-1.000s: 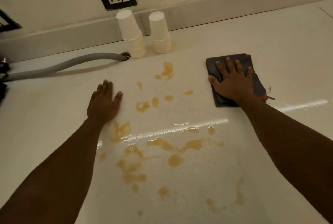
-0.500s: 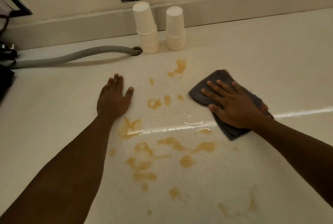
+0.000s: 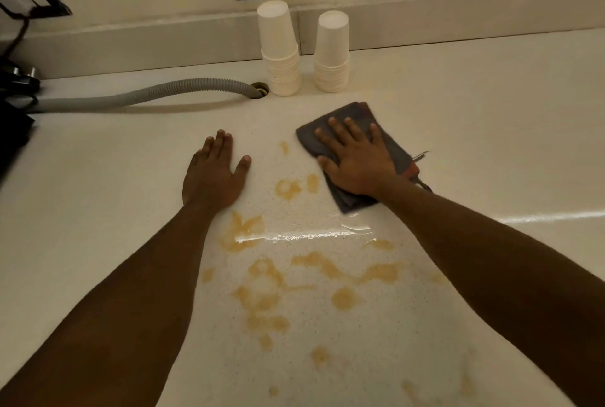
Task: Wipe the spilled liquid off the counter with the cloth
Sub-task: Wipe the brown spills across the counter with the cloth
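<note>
change since earlier frame: cloth (image 3: pixel 355 157) and right hand (image 3: pixel 357 161) have slid up and left toward the far end of the spill; the far blotch near the cups is now gone or covered; left hand (image 3: pixel 214 177) has kept its spot
right hand: open, palm flat, fingers spread, pressing down on the cloth, not pinching it
left hand: open, flat on bare counter (image 3: pixel 491 131) at 9 o'clock of the spill, holding nothing
cloth position: folded dark pad at 1 o'clock of the spilled liquid (image 3: pixel 262 288), at 6 o'clock of the two paper cup stacks (image 3: pixel 281 52)
spill: tan blotches from the cloth's near edge down toward 6 o'clock; most remains
handling (judged): cloth soft, light, limp, absorbent; likely bunches if dragged by a corner, so press mid-pad with a flat palm
surface (judged): glossy and wet, cloth should glide easily
risk (judged): light cups and grey hose (image 3: pixel 147 95) at 12 and 10 o'clock could be knocked
</note>
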Motion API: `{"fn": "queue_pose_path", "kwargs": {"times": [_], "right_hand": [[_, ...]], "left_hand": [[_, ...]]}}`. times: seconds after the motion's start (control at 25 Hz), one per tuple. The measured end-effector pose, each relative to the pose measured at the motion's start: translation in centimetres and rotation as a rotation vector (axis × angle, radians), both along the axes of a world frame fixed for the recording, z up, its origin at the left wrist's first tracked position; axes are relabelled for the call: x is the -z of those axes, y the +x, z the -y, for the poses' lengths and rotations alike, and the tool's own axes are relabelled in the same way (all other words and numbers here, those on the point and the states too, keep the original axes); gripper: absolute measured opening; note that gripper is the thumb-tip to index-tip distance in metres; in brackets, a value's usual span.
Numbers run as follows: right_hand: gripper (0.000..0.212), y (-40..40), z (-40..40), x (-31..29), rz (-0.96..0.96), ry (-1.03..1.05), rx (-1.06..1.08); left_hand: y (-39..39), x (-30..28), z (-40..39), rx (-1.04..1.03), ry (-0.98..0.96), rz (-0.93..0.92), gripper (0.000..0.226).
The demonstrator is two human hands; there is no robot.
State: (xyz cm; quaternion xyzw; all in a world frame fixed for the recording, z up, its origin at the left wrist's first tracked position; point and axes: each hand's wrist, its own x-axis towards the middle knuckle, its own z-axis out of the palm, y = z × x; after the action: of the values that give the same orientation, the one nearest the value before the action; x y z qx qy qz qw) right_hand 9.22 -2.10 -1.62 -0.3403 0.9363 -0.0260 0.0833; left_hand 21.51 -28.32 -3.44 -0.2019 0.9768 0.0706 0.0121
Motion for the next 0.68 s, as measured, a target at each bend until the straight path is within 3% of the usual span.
{"fn": "queue_pose_path", "kwargs": {"times": [0.08, 0.16, 0.28, 0.4, 0.48, 0.68], "right_hand": [[0.062, 3.2, -3.1, 0.3, -0.033, -0.01, -0.183], [0.062, 3.0, -6.9, 0.3, -0.072, -0.034, -0.226], [0.066, -2.4, -9.7, 0.3, -0.092, -0.046, 0.129], [0.067, -5.9, -6.2, 0.2, -0.037, -0.025, 0.388], [0.068, -5.2, -1.7, 0.2, -0.013, -0.029, 0.35], [0.064, 2.2, 3.1, 0.1, -0.013, 0.002, -0.021]], "left_hand": [[0.1, 0.0, -0.1, 0.006, 0.008, -0.002, 0.071], [0.1, -0.1, -0.1, 0.004, 0.004, -0.011, 0.072], [0.1, 0.1, -0.1, 0.002, -0.003, -0.017, 0.072], [0.1, 0.0, -0.1, 0.002, 0.0, -0.023, 0.072], [0.1, 0.0, -0.1, 0.005, -0.002, -0.023, 0.072], [0.0, 0.1, -0.1, 0.01, -0.007, -0.02, 0.072]]}}
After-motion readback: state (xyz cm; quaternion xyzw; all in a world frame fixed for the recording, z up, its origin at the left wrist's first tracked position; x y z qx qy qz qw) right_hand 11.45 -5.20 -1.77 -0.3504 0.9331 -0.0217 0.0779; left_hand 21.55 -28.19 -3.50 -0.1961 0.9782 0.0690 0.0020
